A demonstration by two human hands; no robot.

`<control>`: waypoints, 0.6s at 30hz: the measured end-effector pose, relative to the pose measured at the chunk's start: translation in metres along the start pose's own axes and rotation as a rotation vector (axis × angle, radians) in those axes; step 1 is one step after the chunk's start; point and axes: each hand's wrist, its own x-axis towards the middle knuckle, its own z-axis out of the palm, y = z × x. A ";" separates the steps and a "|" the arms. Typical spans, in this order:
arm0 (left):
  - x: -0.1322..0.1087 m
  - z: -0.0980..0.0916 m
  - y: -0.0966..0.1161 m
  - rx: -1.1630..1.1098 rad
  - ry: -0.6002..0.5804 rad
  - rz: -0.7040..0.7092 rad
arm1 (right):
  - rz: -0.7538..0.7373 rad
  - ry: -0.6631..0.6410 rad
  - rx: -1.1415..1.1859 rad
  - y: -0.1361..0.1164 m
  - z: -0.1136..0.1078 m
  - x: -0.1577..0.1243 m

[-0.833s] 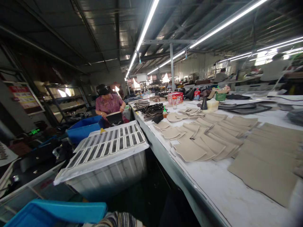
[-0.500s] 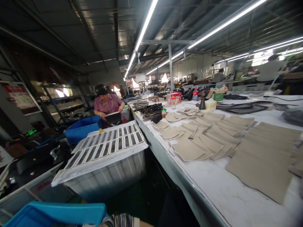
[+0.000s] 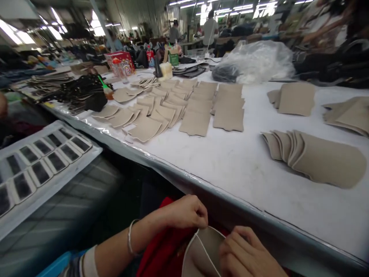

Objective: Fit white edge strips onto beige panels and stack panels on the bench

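Note:
Both my hands are low in the view, below the table's front edge. My left hand (image 3: 184,211), with a thin bracelet on the wrist, pinches the top edge of a curved beige cut piece (image 3: 201,252) with a white rim. My right hand (image 3: 245,256) grips the same piece from its right side, fingers curled over it. Red cloth (image 3: 164,246) lies under the piece, in my lap.
A long white table (image 3: 230,165) carries fanned rows of beige cut pieces (image 3: 173,109), a stack of them (image 3: 314,156) near me, black pieces (image 3: 82,92), a red box (image 3: 121,63) and a clear plastic bag (image 3: 253,61). A white tray of dark rectangles (image 3: 43,157) stands at left. Other people work at the far end.
The view has swung down and to the right, from the hall and ceiling to the table. My two hands and the beige piece they hold have come into sight.

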 end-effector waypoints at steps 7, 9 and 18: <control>-0.023 0.001 0.006 -0.074 0.022 0.029 | 0.262 0.004 0.137 0.011 0.003 0.000; -0.034 0.000 0.006 -0.032 0.018 -0.030 | 0.309 -0.030 0.183 0.014 0.008 -0.002; -0.048 0.020 0.004 0.028 0.121 -0.152 | 0.431 -0.233 0.325 0.014 0.010 0.000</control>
